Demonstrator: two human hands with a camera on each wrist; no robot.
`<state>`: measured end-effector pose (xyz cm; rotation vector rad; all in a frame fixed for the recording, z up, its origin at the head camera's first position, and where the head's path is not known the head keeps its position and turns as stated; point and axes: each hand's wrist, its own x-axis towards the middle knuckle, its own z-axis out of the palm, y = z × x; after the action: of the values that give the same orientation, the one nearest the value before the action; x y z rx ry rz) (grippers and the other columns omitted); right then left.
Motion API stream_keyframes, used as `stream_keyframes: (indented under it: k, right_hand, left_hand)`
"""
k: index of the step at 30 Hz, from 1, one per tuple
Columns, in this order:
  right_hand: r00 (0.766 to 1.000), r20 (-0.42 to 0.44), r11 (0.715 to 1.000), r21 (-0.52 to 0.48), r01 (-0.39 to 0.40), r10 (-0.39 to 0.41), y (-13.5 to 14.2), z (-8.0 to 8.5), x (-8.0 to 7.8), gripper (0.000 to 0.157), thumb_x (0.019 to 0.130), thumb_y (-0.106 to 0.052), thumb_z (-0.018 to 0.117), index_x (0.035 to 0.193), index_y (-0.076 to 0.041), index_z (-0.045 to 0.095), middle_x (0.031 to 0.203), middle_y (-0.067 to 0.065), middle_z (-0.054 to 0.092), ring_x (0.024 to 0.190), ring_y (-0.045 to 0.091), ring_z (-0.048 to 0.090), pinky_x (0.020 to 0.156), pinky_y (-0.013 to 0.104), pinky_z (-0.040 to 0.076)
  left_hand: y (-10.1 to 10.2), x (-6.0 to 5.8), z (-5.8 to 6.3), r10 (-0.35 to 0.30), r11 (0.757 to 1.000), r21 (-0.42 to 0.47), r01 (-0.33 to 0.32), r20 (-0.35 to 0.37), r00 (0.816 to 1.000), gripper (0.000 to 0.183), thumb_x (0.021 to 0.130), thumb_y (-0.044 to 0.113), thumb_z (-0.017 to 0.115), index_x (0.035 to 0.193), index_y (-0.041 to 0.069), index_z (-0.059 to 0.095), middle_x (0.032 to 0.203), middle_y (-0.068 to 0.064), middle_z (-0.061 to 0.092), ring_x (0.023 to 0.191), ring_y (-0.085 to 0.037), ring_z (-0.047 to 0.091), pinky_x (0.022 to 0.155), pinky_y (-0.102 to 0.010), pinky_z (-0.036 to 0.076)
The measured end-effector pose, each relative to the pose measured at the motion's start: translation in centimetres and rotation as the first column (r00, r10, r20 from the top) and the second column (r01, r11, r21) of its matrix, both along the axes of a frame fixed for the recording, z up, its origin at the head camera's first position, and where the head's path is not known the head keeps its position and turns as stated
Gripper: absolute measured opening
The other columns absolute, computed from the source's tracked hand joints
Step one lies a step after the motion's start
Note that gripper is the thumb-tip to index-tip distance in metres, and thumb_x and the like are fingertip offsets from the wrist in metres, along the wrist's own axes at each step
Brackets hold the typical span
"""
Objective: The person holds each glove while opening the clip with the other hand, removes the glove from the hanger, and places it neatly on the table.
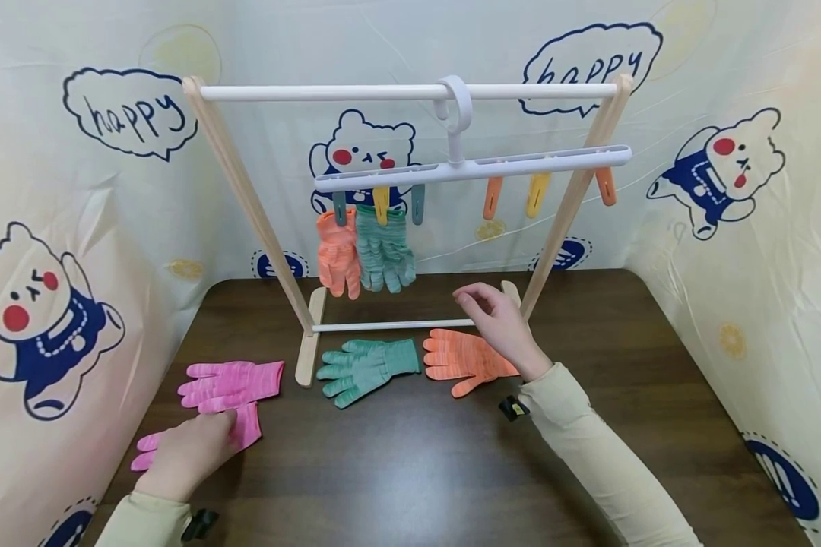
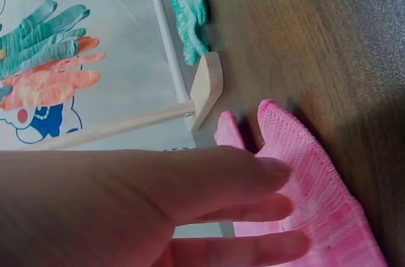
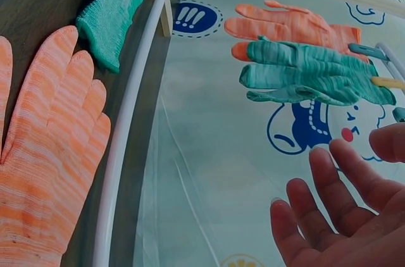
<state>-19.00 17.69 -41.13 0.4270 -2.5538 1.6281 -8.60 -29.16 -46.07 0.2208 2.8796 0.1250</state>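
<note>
Lower pink glove [image 1: 249, 427] is lying flat at the table's left, directly beneath the left hand [image 1: 194, 452], which is covering its middle from the near side. Long axis is running aslant: fingers are pointing left and slightly toward the person, cuff is pointing right and away, edging up against the upper pink glove [image 1: 232, 382]. Left hand is clearly the nearer of the two; for the right hand [image 1: 496, 319], this glove is lying well off to the left and closer to the person. Left wrist view: thumb and fingers are extending fairly straight, close together, over the pink knit; no firm grip is showing, and whether the fingertips are pressing the fabric, cannot tell. Right hand is hovering, holding nothing, fingers loosely bent and spreading apart in its own wrist view, above the orange glove [image 1: 454, 361] on the table. White hanger [image 1: 397, 176] is hanging beyond and above the right hand, far to the right of the pink pair; its left half is carrying a hanging orange glove [image 1: 338, 254] and a hanging green glove [image 1: 386, 247], fingers pointing down.
</note>
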Motion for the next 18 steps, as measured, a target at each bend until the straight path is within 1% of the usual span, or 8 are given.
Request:
stream_keyframes:
  k: [3,7,11,18]
  right_hand:
    - [1.0,0.008,1.0,0.005,0.0,-0.001,-0.07,0.05,0.05,0.03,0.108,-0.027,0.058,0.127,-0.007,0.07,0.125,0.011,0.07,0.105,0.027,0.064,0.087,0.042,0.053]
    - [1.0,0.02,1.0,0.01,-0.002,0.002,-0.15,0.07,0.09,0.03,0.108,-0.028,0.057,0.127,-0.008,0.069,0.126,0.011,0.07,0.107,0.029,0.064,0.088,0.042,0.053]
    - [1.0,0.026,1.0,0.009,-0.005,0.004,-0.22,0.08,0.14,0.03,0.108,-0.028,0.057,0.127,-0.008,0.069,0.126,0.011,0.069,0.107,0.03,0.064,0.088,0.041,0.053]
    - [1.0,0.026,1.0,0.006,0.0,0.0,-0.24,0.07,0.08,0.029,0.108,-0.026,0.057,0.126,-0.007,0.07,0.125,0.011,0.07,0.107,0.031,0.064,0.087,0.042,0.053]
  left_hand:
    - [0.07,0.16,-0.27,-0.03,1.0,-0.006,0.03,-0.052,0.998,0.022,0.086,0.012,0.079,0.078,0.012,0.059,0.061,-0.001,0.05,0.056,-0.02,0.05,0.056,-0.043,0.048]
    - [0.34,0.41,-0.64,-0.063,0.998,0.009,0.064,-0.079,0.995,0.026,0.085,0.01,0.079,0.075,0.014,0.055,0.059,0.002,0.045,0.055,-0.017,0.044,0.053,-0.036,0.041]
    - [0.62,0.54,-0.69,-0.064,0.997,0.034,0.066,-0.076,0.995,0.029,0.084,0.007,0.079,0.074,0.015,0.054,0.062,0.003,0.043,0.057,-0.015,0.041,0.053,-0.033,0.039]
    - [0.86,0.32,-0.55,-0.057,0.998,0.035,0.059,-0.049,0.997,0.027,0.085,0.008,0.079,0.075,0.014,0.055,0.063,0.001,0.044,0.059,-0.017,0.042,0.054,-0.035,0.04]
